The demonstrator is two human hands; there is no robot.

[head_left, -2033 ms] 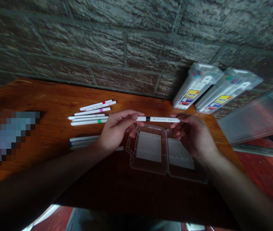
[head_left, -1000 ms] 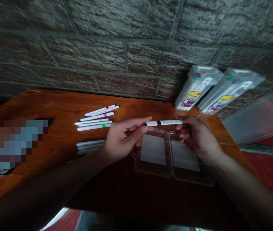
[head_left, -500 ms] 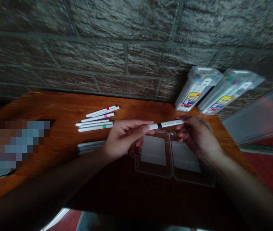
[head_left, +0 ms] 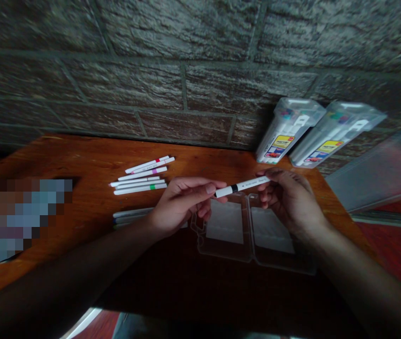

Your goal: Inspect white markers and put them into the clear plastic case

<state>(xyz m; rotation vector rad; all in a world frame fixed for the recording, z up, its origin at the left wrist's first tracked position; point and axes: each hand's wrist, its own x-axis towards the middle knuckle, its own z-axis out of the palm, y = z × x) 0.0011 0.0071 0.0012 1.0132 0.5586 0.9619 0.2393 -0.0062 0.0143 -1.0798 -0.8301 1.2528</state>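
Black-banded slim white marker point(head_left: 245, 184) slants near-left to far-right; your right hand point(head_left: 289, 192) pinches its far end; left hand point(head_left: 177, 201) at near end, grasp unclear.

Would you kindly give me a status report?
Right grip holding white marker; left grip at its black-banded end, contact unclear; open case below, partly hidden.

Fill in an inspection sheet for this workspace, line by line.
Surface: wooden table, front part in deep shadow.
Things: white marker with black band, tilted; open clear case nearby; loose white markers at left, some partly hidden.
Clutter: two labelled cases by the wall; one pixelated item, unidentifiable.
Hands: right hand grips one marker end; left hand at the banded end, hold uncertain.
Cables: nothing seen.
Surroundings: block wall, red floor.
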